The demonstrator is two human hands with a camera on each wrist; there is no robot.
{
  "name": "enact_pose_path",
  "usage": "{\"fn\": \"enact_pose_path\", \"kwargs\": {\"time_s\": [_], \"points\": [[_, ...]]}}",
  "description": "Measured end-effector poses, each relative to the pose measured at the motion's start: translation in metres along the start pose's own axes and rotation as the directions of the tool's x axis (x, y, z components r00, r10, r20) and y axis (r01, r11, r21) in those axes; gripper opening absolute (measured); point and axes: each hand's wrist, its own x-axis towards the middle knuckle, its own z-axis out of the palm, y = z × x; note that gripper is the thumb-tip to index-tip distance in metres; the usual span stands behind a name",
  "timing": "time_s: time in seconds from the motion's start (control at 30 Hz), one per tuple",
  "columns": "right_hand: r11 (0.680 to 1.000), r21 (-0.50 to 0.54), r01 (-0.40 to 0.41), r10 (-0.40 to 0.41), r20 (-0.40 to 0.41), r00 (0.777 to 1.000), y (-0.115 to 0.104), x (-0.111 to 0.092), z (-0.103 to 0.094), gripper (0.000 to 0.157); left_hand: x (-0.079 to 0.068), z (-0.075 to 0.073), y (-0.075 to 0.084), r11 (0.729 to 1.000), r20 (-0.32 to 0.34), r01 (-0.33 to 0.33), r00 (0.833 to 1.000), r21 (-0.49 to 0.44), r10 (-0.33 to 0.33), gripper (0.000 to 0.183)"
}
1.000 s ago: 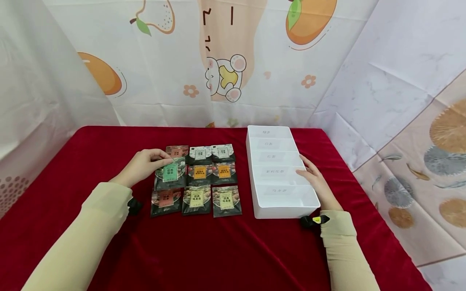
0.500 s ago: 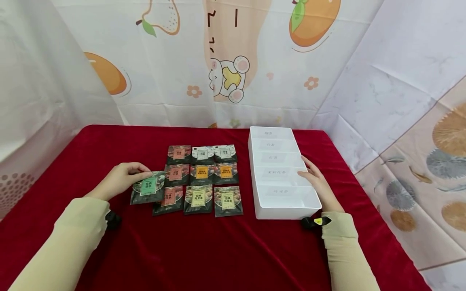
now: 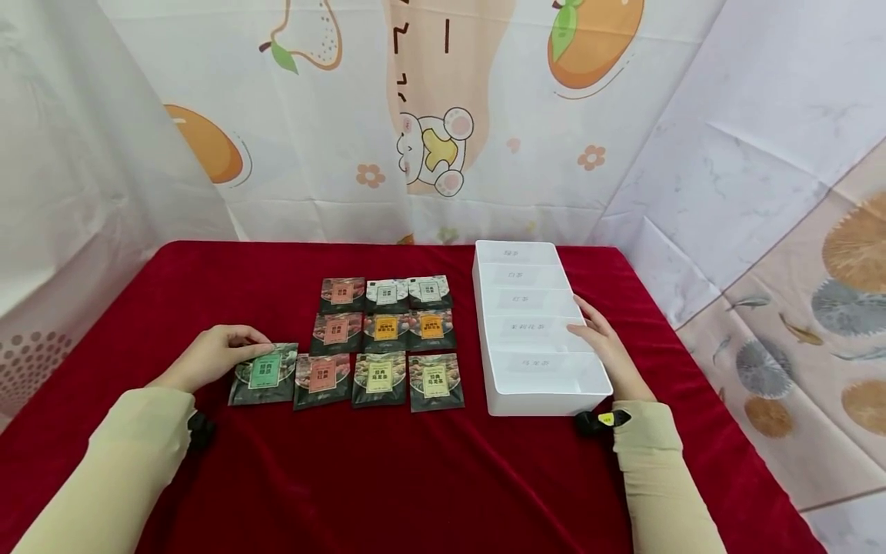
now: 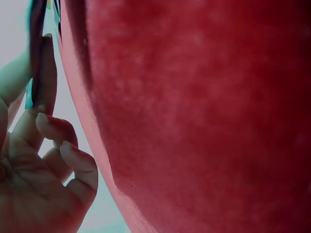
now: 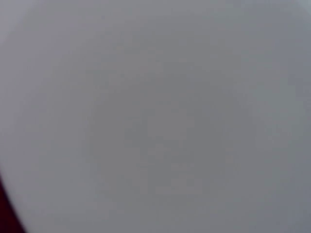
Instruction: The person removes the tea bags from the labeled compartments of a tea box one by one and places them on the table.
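Observation:
My left hand [image 3: 216,355] pinches the top edge of a tea packet with a green label [image 3: 265,373], low at the left end of the front row. In the left wrist view the thumb and forefinger hold this packet [image 4: 36,36] edge-on, and the other fingers curl loosely. To its right, on the red cloth, lie a red-label packet [image 3: 322,378] and two yellow-green-label packets [image 3: 379,377]. My right hand [image 3: 609,354] grips the right rim of a white divided box [image 3: 540,404], its thumb over the edge. The box's white surface [image 5: 160,121] fills the right wrist view.
Behind the front row lie two more red-label packets [image 3: 336,331], two orange-label packets [image 3: 384,329] and two white-label packets [image 3: 387,295]. Several box compartments carry written labels [image 3: 521,299]. A printed curtain [image 3: 311,154] hangs behind the red-covered table [image 3: 388,477].
My left hand has carried the green-label packet left and toward me, off the red-label packets, down beside the front row. The right hand stays at the box.

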Motion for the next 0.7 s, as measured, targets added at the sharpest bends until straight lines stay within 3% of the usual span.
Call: {"fn": "enact_pose_path", "kwargs": {"time_s": [0.47,0.7], "points": [[1.0,0.001,0.014,-0.014,0.032,0.999,-0.0009,-0.0045,-0.0006,0.065,0.0038,0.0053,0.0011,0.996,0.042,0.013,0.999,0.094,-0.017,0.022],[0.995,-0.096,0.011,-0.011,0.004,1.0,-0.009,-0.0064,-0.0055,0.072,0.0046,0.0028,0.004,0.995,0.046,0.013,0.999,0.101,-0.017,0.029]]}}
